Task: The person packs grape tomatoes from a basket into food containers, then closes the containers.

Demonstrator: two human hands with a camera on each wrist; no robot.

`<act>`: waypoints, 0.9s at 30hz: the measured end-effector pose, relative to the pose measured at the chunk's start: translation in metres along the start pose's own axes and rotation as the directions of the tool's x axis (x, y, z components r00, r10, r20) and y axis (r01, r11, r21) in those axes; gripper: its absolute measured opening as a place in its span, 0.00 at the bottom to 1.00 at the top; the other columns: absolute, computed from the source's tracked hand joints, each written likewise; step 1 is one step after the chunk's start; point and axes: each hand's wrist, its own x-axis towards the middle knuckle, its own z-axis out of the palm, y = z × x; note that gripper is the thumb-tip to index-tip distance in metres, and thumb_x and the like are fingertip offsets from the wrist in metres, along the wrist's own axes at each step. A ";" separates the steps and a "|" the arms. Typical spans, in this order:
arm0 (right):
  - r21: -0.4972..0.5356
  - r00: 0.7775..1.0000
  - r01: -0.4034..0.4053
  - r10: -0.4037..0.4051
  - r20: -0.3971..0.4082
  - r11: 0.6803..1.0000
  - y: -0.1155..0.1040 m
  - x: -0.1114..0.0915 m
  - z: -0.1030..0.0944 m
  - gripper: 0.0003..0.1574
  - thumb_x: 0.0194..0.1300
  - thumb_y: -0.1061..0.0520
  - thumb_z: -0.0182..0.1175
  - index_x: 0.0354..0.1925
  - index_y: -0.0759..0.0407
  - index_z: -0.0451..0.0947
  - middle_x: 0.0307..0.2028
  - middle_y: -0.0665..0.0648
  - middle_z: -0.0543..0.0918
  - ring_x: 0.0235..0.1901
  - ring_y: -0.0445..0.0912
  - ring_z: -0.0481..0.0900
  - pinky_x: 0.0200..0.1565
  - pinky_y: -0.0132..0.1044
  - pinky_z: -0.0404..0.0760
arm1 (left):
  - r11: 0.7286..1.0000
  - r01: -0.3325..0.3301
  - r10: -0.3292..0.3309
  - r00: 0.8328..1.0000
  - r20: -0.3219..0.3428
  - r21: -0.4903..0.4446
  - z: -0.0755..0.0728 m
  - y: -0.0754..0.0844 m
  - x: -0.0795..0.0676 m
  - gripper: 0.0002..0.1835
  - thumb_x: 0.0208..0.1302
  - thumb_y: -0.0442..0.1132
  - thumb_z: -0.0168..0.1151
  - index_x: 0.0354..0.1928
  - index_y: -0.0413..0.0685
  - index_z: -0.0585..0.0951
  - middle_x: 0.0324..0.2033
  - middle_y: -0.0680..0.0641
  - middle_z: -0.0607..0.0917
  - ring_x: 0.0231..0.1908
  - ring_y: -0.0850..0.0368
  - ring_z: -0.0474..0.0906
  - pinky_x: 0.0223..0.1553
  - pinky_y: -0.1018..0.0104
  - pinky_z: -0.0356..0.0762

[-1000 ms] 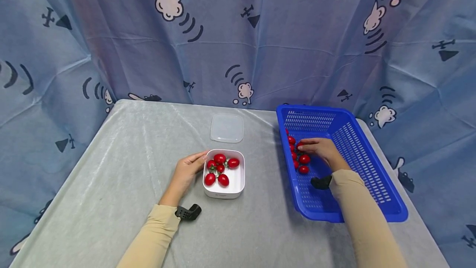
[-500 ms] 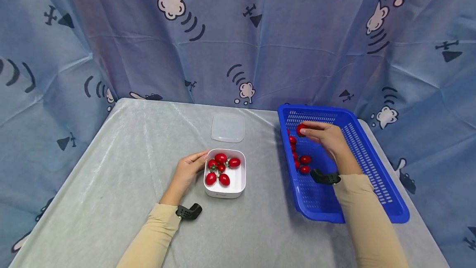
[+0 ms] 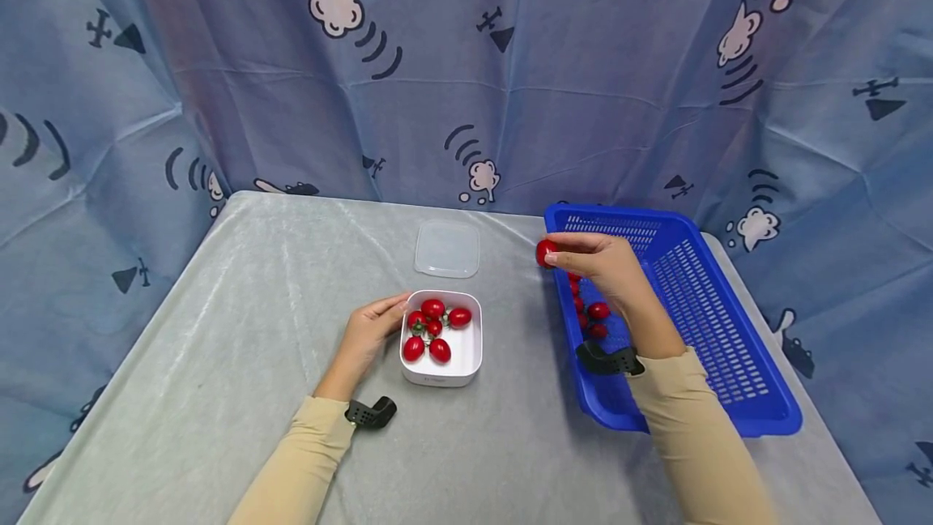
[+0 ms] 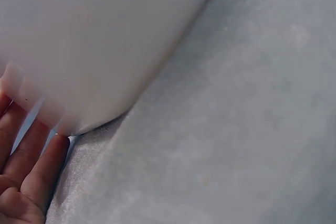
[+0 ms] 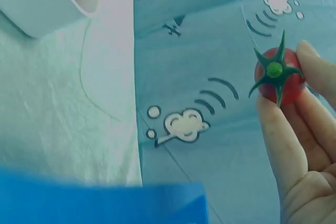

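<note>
My right hand (image 3: 601, 270) pinches a red cherry tomato (image 3: 546, 253) between thumb and fingers, over the left rim of the blue basket (image 3: 736, 322). The right wrist view shows this tomato's green star-shaped calyx facing the camera. More cherry tomatoes (image 3: 598, 311) lie along the basket's left side, some partly hidden by its wall. A white square box (image 3: 466, 351) stands left of the basket with several cherry tomatoes (image 3: 440, 350) in it. My left hand (image 3: 368, 335) rests against the box's left side, its fingertips (image 4: 60, 142) touching the outer wall with fingers extended.
A clear square lid (image 3: 448, 249) lies flat behind the white box. Pale cloth (image 3: 219, 347) covers the table. A blue patterned curtain (image 3: 423, 71) hangs right behind the table's far edge.
My right hand has picked the cherry tomato up from among the others in the basket, raised it, and carried it left to the basket's rim. The left hand and box stay put.
</note>
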 end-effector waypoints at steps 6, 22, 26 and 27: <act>0.002 0.999 0.011 -0.011 0.036 1.000 -0.003 0.004 0.022 0.31 0.60 0.55 0.71 0.58 0.69 0.78 0.35 0.37 0.87 0.40 0.37 0.84 0.45 0.27 0.83 | 1.000 0.000 0.000 1.000 0.011 -0.007 0.000 -0.001 0.001 0.19 0.68 0.35 0.62 0.58 0.32 0.80 0.56 0.38 0.83 0.42 0.71 0.84 0.51 0.74 0.82; 0.071 0.995 0.025 -0.032 0.095 0.997 -0.009 -0.006 0.071 0.25 0.60 0.60 0.71 0.55 0.68 0.81 0.39 0.49 0.90 0.36 0.38 0.87 0.46 0.31 0.85 | 1.000 0.009 -0.008 1.000 0.010 -0.011 0.000 0.000 -0.001 0.19 0.68 0.35 0.63 0.58 0.33 0.79 0.54 0.41 0.85 0.41 0.71 0.84 0.51 0.74 0.82; 0.086 0.996 0.024 -0.032 0.085 0.996 -0.013 -0.011 0.080 0.24 0.59 0.61 0.71 0.54 0.68 0.82 0.41 0.54 0.90 0.35 0.38 0.87 0.45 0.31 0.85 | 1.000 0.000 0.000 1.000 0.009 -0.002 0.000 0.000 -0.001 0.19 0.68 0.35 0.62 0.58 0.33 0.79 0.54 0.43 0.85 0.41 0.71 0.83 0.51 0.74 0.82; 0.093 0.996 0.026 -0.034 0.086 0.995 -0.013 -0.012 0.082 0.24 0.59 0.61 0.71 0.54 0.68 0.82 0.42 0.55 0.90 0.35 0.38 0.87 0.45 0.31 0.85 | 1.000 -0.001 0.001 1.000 0.009 -0.004 0.000 0.000 0.000 0.19 0.68 0.35 0.62 0.58 0.32 0.79 0.54 0.43 0.85 0.41 0.71 0.83 0.51 0.74 0.82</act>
